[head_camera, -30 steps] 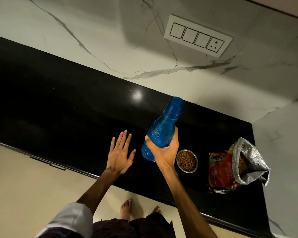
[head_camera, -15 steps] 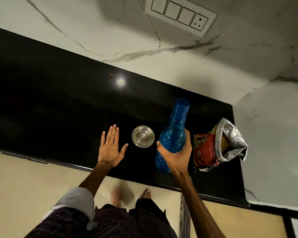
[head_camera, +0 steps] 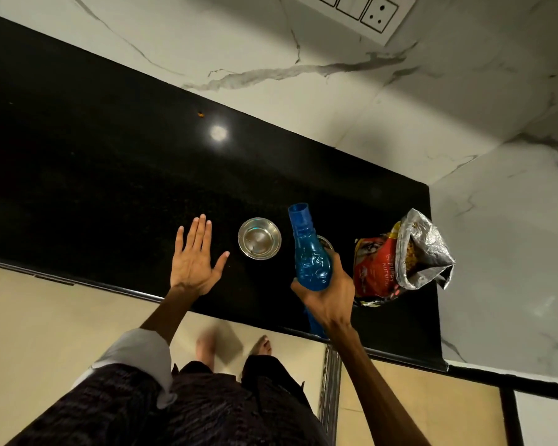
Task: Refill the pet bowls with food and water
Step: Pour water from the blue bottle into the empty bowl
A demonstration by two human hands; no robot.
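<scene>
My right hand (head_camera: 327, 294) grips a blue plastic water bottle (head_camera: 310, 255) by its body, uncapped mouth pointing away, held above the black counter (head_camera: 110, 175). Just left of the bottle stands a small steel bowl (head_camera: 259, 238); I cannot tell whether it holds water. A second steel bowl (head_camera: 326, 242) is almost wholly hidden behind the bottle; only a sliver of rim shows. My left hand (head_camera: 195, 259) lies flat, fingers straight, over the counter left of the steel bowl, holding nothing. An opened red pet food bag (head_camera: 397, 262) with kibble showing at its silver mouth sits to the right.
A marble wall (head_camera: 303, 101) with a switch panel (head_camera: 361, 11) backs the counter, and a side wall closes it on the right. A small orange crumb (head_camera: 200, 114) lies far back. The counter's front edge runs just under my wrists; my bare feet stand on the floor below.
The bottle swung from over the left bowl to the right and now covers the kibble bowl. The left steel bowl came into sight. My left hand stayed flat.
</scene>
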